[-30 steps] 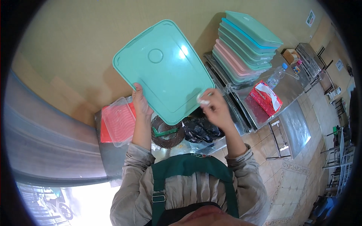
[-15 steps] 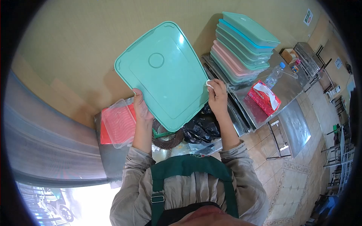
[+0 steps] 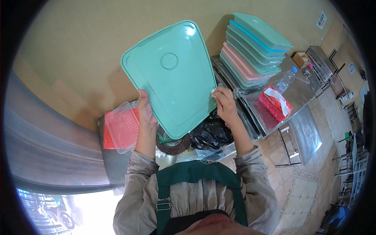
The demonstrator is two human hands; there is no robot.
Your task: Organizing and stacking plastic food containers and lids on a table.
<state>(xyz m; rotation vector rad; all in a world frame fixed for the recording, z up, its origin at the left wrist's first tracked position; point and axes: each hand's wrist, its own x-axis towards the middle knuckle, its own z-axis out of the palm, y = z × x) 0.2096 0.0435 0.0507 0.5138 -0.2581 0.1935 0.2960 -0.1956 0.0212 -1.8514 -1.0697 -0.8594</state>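
A mint-green plastic lid [image 3: 172, 84], rectangular with rounded corners and a ring mark, is held up tilted in front of me. Its lower left edge sits in the grip of my left hand [image 3: 145, 109], thumb on the near face and the other fingers hidden behind. At the lid's right edge, my right hand [image 3: 226, 103] pinches a small piece of white tissue [image 3: 213, 93] between bent fingers, close against the rim. Below the lid lie a black plastic bag [image 3: 211, 135] and a dark brown mesh basket [image 3: 175, 146], both partly covered by it.
Lidded green and pink containers [image 3: 254, 51] stand stacked against the wall on a metal table. Right of them are a red tissue box [image 3: 274, 102] and a water bottle [image 3: 286, 80]. A clear ridged tray [image 3: 123, 127] lies over something red at the left.
The lid has turned slightly clockwise, its top corner shifting right. My right hand has moved slightly down along the rim with the tissue; my left keeps its grip.
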